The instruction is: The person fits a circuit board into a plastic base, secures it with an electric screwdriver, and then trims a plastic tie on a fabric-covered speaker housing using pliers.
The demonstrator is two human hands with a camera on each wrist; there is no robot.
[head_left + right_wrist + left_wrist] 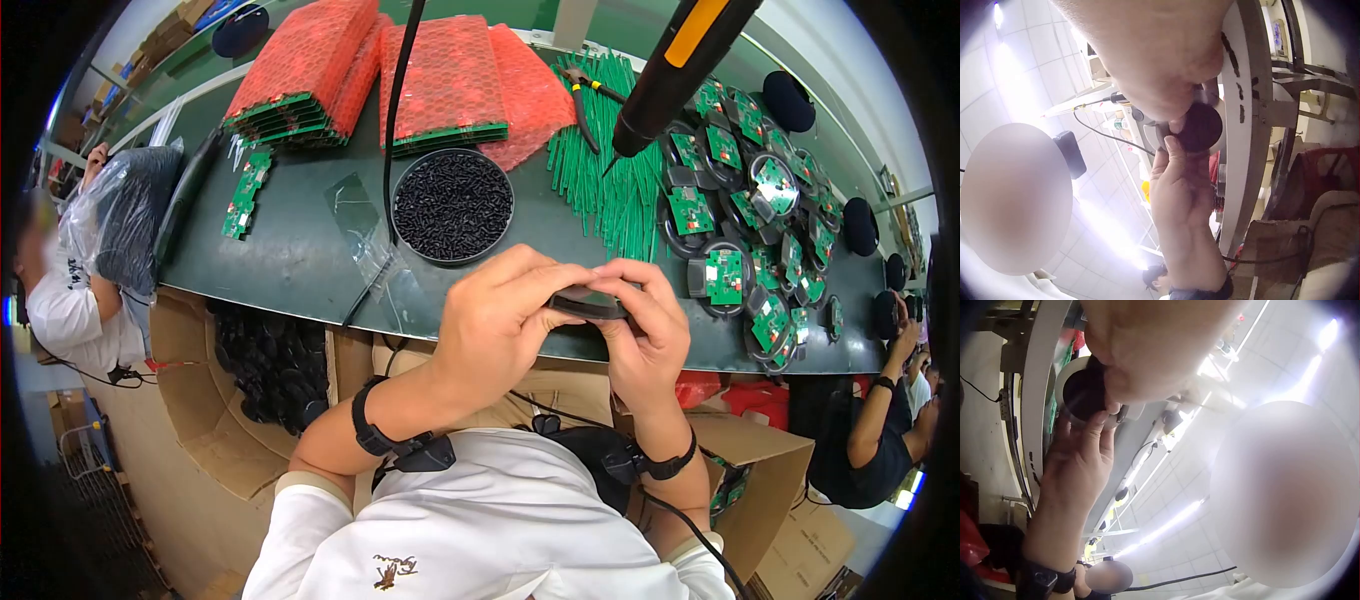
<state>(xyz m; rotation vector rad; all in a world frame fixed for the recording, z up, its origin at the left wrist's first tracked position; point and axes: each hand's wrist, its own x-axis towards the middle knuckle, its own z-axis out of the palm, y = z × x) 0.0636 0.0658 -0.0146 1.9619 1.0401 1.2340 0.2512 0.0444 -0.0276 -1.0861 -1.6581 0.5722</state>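
Both hands hold a round black plastic housing point(590, 303) just in front of the table's near edge. My left hand point(505, 315) grips one side with thumb below and fingers on top. On the other side, my right hand point(648, 330) pinches it between thumb and curled fingers. Seen in the left wrist view, the housing point(1082, 394) shows a dark disc inside a paler ring. The right wrist view shows the same dark disc point(1202, 128), with fingers of both hands at its edge. The side facing the person is partly covered by fingers.
A round tray point(400, 205) of small black pieces stands behind the hands. An electric screwdriver point(680, 75) hangs at upper right, over green strips point(610, 190) and pliers point(580, 105). Housings with green boards point(724, 277) pile up right; red bubble-wrapped boards point(445, 80) stand at the back.
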